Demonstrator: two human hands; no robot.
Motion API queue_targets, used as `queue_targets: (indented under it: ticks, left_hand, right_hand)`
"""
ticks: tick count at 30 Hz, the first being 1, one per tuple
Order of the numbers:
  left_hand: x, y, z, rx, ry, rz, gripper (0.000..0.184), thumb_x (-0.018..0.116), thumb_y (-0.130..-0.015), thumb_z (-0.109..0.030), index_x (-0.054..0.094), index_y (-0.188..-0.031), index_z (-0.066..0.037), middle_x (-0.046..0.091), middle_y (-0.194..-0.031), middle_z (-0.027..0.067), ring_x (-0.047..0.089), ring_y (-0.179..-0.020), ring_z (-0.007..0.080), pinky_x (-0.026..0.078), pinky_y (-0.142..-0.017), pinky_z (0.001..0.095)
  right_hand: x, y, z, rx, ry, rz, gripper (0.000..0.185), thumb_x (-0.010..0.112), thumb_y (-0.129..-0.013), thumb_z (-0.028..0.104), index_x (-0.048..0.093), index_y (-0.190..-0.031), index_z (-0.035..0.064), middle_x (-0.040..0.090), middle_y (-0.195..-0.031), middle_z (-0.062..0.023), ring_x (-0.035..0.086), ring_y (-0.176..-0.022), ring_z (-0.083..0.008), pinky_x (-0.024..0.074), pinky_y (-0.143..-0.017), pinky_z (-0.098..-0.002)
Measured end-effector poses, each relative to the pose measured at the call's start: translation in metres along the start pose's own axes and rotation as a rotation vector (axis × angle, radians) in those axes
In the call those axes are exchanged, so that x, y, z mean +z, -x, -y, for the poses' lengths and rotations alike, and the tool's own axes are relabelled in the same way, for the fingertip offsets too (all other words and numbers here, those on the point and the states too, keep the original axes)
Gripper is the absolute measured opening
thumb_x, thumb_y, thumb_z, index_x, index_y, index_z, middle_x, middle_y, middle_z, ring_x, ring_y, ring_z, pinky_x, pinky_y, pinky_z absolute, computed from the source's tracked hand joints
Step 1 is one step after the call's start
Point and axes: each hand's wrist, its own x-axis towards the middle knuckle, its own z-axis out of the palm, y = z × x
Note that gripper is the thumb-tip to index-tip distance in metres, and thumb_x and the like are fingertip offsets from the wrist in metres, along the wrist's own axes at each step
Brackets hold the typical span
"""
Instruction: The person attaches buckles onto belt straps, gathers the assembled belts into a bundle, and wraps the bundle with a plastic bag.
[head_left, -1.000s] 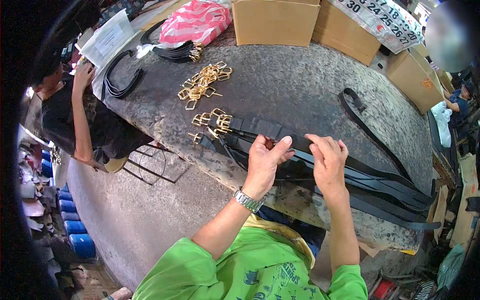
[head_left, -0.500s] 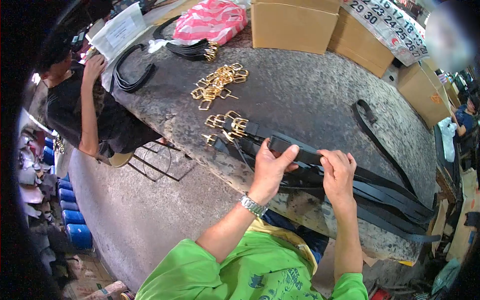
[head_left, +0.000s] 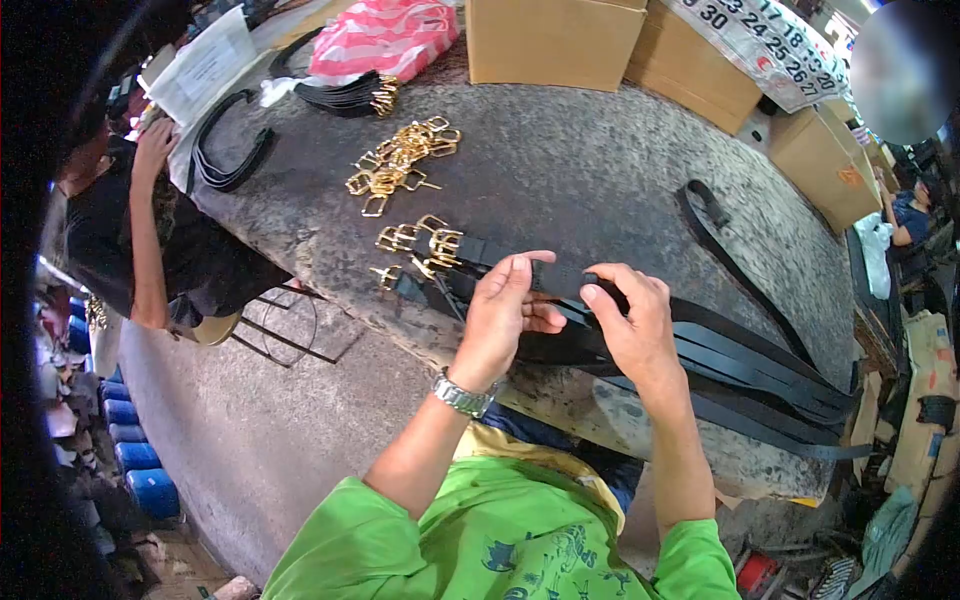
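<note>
My left hand (head_left: 500, 312), with a metal watch at the wrist, pinches one part of a black belt strap (head_left: 562, 281) between thumb and fingers. My right hand (head_left: 637, 315) grips the same strap a short way to the right, thumb against curled fingers. Under both hands lies a bundle of black belts (head_left: 740, 360) running toward the table's right end. Gold buckles (head_left: 440, 245) are fitted at the bundle's left end, left of my left hand. Farther back sits a heap of loose gold buckles (head_left: 400, 160).
More black belts with gold buckles (head_left: 345, 95) lie beside a pink striped bag (head_left: 385, 40). A coiled belt (head_left: 225, 150) and a single belt (head_left: 745, 260) rest on the worn table (head_left: 600, 160). Cardboard boxes (head_left: 555, 45) line the back. A person (head_left: 150, 230) sits at left.
The view has shifted, so the table things appear farther left and slightly higher. My fingers have moved along the strap, and its held section is now turned differently between my hands.
</note>
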Motion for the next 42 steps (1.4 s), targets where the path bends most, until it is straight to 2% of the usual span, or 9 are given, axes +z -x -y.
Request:
queue_targets:
  ticks: [11, 17, 26, 29, 32, 34, 37, 41, 42]
  left_hand:
    - [-0.006, 0.004, -0.008, -0.038, 0.094, 0.155, 0.047, 0.047, -0.110, -0.039, 0.051, -0.144, -0.006, 0.070, -0.112, 0.0084, 0.069, -0.088, 0.0152, 0.061, -0.076, 0.0313]
    - [-0.032, -0.005, -0.011, -0.155, 0.398, 0.583, 0.071, 0.062, -0.104, -0.032, 0.029, -0.162, -0.011, 0.062, -0.133, 0.0063, 0.065, -0.114, 0.0169, 0.059, -0.095, 0.0359]
    - [-0.029, -0.009, -0.029, 0.393, -0.458, 0.128, 0.023, 0.076, -0.090, -0.004, 0.079, -0.113, -0.007, 0.055, -0.108, -0.0023, 0.055, -0.100, 0.0099, 0.050, -0.090, 0.0251]
    - [-0.040, -0.016, -0.039, 0.501, -0.558, 0.360, 0.029, 0.074, -0.094, -0.011, 0.074, -0.123, -0.007, 0.063, -0.123, 0.0018, 0.058, -0.114, 0.0115, 0.049, -0.096, 0.0280]
    - [-0.077, -0.032, -0.067, 0.436, -0.623, 0.142, 0.041, 0.070, -0.098, -0.016, 0.063, -0.138, -0.008, 0.068, -0.121, 0.0023, 0.065, -0.108, 0.0130, 0.053, -0.093, 0.0297]
    - [-0.111, -0.048, -0.096, 0.380, -0.788, -0.200, 0.034, 0.071, -0.096, -0.013, 0.070, -0.129, -0.008, 0.072, -0.112, 0.0011, 0.069, -0.096, 0.0099, 0.055, -0.085, 0.0284]
    - [-0.210, -0.103, -0.092, 0.535, -1.422, -0.701, 0.047, 0.077, -0.088, -0.029, 0.070, -0.126, -0.002, 0.067, -0.119, 0.0238, 0.069, -0.107, 0.0329, 0.054, -0.096, 0.0393]
    - [-0.231, -0.109, -0.091, 0.208, -1.518, -0.678, 0.045, 0.084, -0.080, -0.036, 0.073, -0.112, -0.006, 0.059, -0.133, 0.0192, 0.060, -0.121, 0.0363, 0.051, -0.100, 0.0418]
    - [-0.238, -0.111, -0.087, 0.352, -1.494, -0.657, 0.037, 0.085, -0.079, -0.032, 0.073, -0.103, -0.006, 0.067, -0.121, 0.0163, 0.065, -0.112, 0.0359, 0.053, -0.093, 0.0424]
  right_hand:
    - [-0.005, -0.001, 0.003, 0.044, -0.033, 0.049, 0.019, 0.071, -0.093, 0.023, 0.070, -0.105, 0.0090, 0.074, -0.095, -0.0077, 0.068, -0.091, -0.0269, 0.0415, -0.096, -0.0417]
    - [-0.008, -0.001, 0.017, -0.009, 0.020, 0.014, 0.016, 0.071, -0.092, 0.019, 0.068, -0.103, 0.0081, 0.072, -0.094, -0.0085, 0.066, -0.093, -0.0306, 0.0422, -0.096, -0.0426]
    - [0.019, -0.008, 0.029, -0.150, 0.224, -0.008, 0.032, 0.072, -0.089, 0.019, 0.063, -0.119, 0.0102, 0.069, -0.116, -0.0048, 0.062, -0.118, -0.0293, 0.0245, -0.114, -0.0662]
    - [0.030, -0.009, 0.026, -0.182, 0.241, 0.059, 0.027, 0.070, -0.092, 0.015, 0.065, -0.118, 0.0112, 0.072, -0.107, -0.0071, 0.067, -0.106, -0.0276, 0.0302, -0.112, -0.0608]
    - [0.030, -0.010, 0.027, -0.183, 0.195, -0.024, 0.023, 0.071, -0.092, 0.014, 0.067, -0.115, 0.0104, 0.073, -0.098, -0.0076, 0.069, -0.097, -0.0281, 0.0323, -0.111, -0.0577]
    - [0.029, -0.007, 0.023, -0.177, 0.198, -0.037, 0.022, 0.071, -0.092, 0.014, 0.068, -0.113, 0.0101, 0.073, -0.097, -0.0075, 0.069, -0.096, -0.0283, 0.0328, -0.111, -0.0573]
    - [0.023, -0.004, 0.025, -0.177, 0.215, -0.051, 0.022, 0.073, -0.090, 0.013, 0.069, -0.112, 0.0098, 0.073, -0.095, -0.0069, 0.068, -0.093, -0.0277, 0.0335, -0.111, -0.0567]
    - [0.022, -0.002, 0.027, -0.160, 0.213, -0.006, 0.021, 0.074, -0.090, 0.014, 0.070, -0.109, 0.0093, 0.073, -0.096, -0.0059, 0.068, -0.092, -0.0265, 0.0337, -0.111, -0.0564]
    - [0.023, -0.001, 0.026, -0.153, 0.213, -0.004, 0.020, 0.075, -0.089, 0.014, 0.070, -0.109, 0.0091, 0.073, -0.096, -0.0057, 0.068, -0.092, -0.0262, 0.0337, -0.111, -0.0564]
